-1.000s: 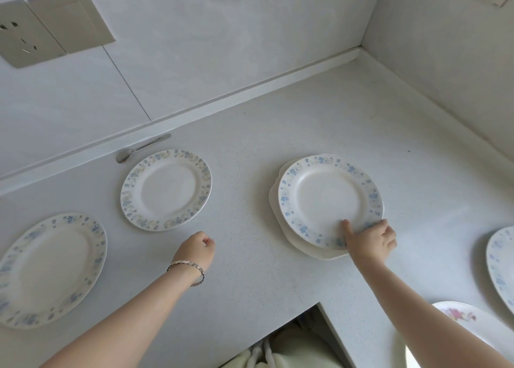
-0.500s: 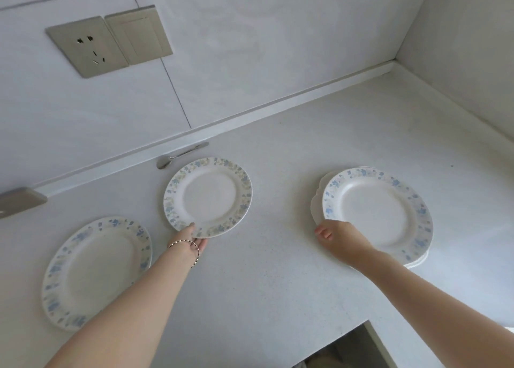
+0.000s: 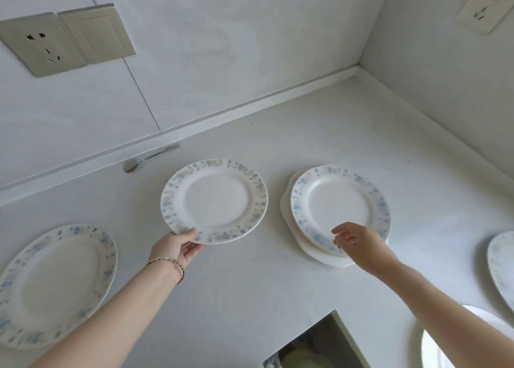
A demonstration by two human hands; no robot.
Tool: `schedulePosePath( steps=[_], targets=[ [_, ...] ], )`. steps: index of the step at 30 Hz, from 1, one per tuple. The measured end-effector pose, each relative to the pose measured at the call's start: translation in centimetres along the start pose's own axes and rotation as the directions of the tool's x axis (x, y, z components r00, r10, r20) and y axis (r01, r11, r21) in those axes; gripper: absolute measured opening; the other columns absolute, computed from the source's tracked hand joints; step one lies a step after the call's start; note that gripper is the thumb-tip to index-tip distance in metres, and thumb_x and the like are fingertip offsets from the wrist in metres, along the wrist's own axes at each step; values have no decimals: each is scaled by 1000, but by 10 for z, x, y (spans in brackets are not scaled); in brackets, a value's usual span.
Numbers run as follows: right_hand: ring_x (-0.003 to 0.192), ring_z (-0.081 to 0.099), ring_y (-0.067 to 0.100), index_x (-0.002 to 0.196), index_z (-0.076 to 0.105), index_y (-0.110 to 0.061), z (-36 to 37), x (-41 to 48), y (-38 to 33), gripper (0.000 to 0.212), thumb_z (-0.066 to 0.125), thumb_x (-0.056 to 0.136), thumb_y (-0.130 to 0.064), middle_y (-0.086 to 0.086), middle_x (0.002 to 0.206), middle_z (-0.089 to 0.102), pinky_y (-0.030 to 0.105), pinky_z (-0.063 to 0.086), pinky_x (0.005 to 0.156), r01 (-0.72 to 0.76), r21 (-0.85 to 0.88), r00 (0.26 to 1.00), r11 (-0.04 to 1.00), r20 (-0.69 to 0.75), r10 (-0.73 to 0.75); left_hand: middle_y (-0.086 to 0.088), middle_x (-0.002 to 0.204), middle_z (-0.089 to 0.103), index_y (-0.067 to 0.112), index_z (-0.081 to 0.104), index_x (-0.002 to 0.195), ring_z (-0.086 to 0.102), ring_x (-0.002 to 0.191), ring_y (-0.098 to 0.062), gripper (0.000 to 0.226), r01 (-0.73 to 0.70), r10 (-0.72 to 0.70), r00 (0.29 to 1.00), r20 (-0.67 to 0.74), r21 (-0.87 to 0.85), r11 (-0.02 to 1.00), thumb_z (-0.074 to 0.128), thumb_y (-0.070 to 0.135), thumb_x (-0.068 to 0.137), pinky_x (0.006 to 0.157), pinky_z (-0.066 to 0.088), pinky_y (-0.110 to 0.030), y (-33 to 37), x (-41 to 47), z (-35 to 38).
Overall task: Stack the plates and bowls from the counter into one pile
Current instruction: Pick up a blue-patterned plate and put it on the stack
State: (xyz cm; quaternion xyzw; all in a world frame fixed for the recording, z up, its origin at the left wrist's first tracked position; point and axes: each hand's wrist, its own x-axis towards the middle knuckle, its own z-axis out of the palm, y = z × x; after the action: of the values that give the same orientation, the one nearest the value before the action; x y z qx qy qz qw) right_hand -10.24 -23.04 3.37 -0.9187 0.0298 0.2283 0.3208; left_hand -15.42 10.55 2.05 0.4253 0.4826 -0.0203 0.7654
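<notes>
White speckled counter (image 3: 278, 270) ran into a corner of pale tiled walls; a raised strip edged its back. On the left wall sat a beige socket (image 3: 39, 43) beside a blank switch plate (image 3: 96, 32); a second socket (image 3: 482, 6) was on the right wall. A metal spoon (image 3: 147, 157) lay against the back strip, its bowl to the left and handle to the right, long axis along the wall.

Head view: the left hand (image 3: 178, 246), a thin bracelet (image 3: 169, 264) at the wrist, pinched the near rim of a blue-flowered plate (image 3: 215, 200), thumb on top, fingers under. That plate faced up and looked tilted, near edge raised. Just to its right a second flowered plate (image 3: 339, 206) rested on a plain white plate (image 3: 314, 252), both face up on the counter. The right hand (image 3: 358, 242) hovered over the near rim of that pair, fingers loosely spread, holding nothing. A large oval flowered plate (image 3: 55, 281) lay flat far left, long axis running from near-left to far-right. Another plate's edge (image 3: 500, 267) showed at far right.
</notes>
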Motion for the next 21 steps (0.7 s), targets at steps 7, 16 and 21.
schedulePosePath(
  steps=[7,16,21],
  targets=[
    [91,66,23,89,60,-24,-44,-21,67,15,54,88,-10,6,90,70,25,44,69,-113,73,985,991,-123,121,-4,55,69,4,57,75,65,39,-6,20,-11,-40,975,220,229,973,51,-11,87,39,53,-18,-51,-43,84],
    [88,65,19,92,59,-26,-64,-24,112,14,53,88,-14,2,91,70,21,44,63,-136,117,984,984,-102,148,-7,50,67,2,55,72,64,36,-11,20,86,-143,966,214,253,964,54,-15,84,38,55,-24,-115,-50,172],
    [88,66,19,89,58,-27,-69,-18,125,13,54,88,-14,2,90,70,19,44,66,-106,129,988,986,-95,119,-10,62,65,4,54,72,64,38,-12,21,61,-112,981,157,296,953,55,-12,85,38,54,-23,-124,-45,184]
  ],
)
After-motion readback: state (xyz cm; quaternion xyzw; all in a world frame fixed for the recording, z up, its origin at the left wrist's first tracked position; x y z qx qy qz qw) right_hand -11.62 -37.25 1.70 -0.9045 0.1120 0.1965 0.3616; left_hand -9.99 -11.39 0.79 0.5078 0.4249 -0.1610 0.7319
